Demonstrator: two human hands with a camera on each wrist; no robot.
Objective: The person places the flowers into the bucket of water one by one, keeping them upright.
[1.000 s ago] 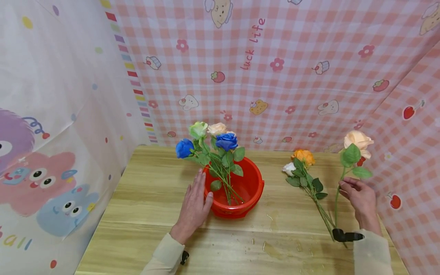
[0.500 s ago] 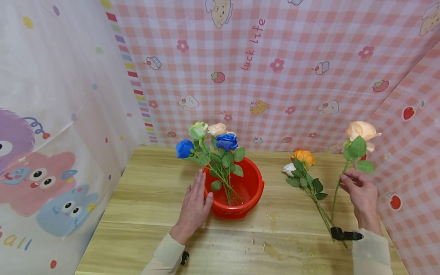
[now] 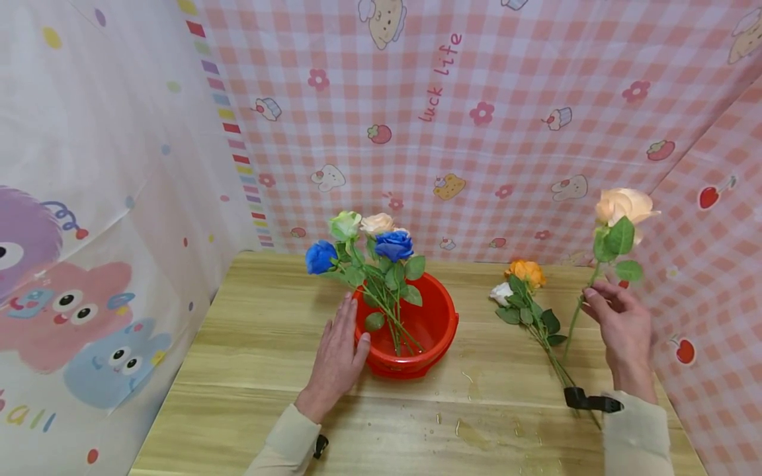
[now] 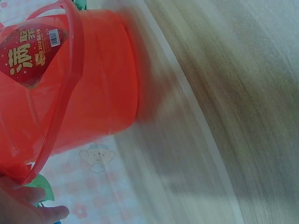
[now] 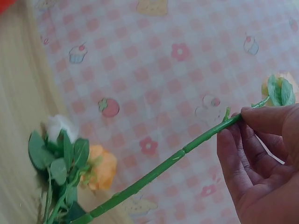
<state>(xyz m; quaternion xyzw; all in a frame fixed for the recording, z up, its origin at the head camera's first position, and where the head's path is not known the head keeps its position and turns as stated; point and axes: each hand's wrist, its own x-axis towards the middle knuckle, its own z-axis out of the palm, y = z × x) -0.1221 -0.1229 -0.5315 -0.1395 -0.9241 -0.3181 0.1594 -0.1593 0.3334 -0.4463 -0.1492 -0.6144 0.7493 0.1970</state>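
On the right, my right hand pinches the green stem of a peach rose between thumb and fingers. The rose stands upright, bloom well above the table. In the right wrist view its stem runs down to the lower left from the fingertips. My left hand lies with straight fingers against the left side of a red bucket. Inside the bucket lean two blue roses, a pale green rose and peach roses. The left wrist view shows the bucket's handle and label.
An orange rose and a white rose lie on the wooden table, just left of my right hand. Water spots mark the table in front of the bucket. Patterned cloth hangs behind and at both sides.
My right hand has risen and shifted slightly left, lifting the peach rose higher. My left hand and the bucket have stayed in place.
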